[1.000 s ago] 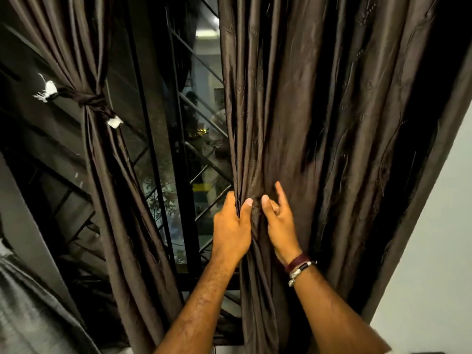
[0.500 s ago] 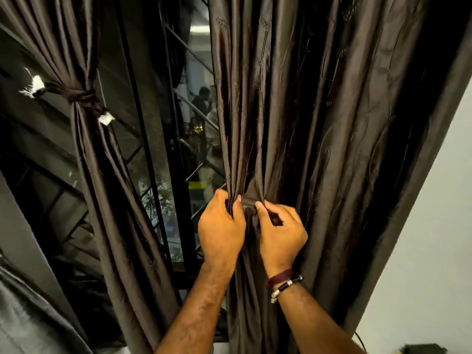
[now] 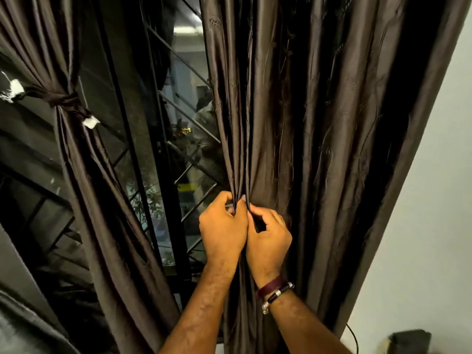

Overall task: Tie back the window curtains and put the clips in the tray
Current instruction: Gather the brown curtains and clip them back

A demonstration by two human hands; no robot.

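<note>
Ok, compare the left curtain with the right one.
The left curtain is cinched into a narrow bundle by a knotted tie; the right curtain hangs wide with no tie visible. Nothing touches the left curtain; both hands, left hand and right hand, grip the right curtain's edge. Both are dark brown, shiny fabric.
</note>
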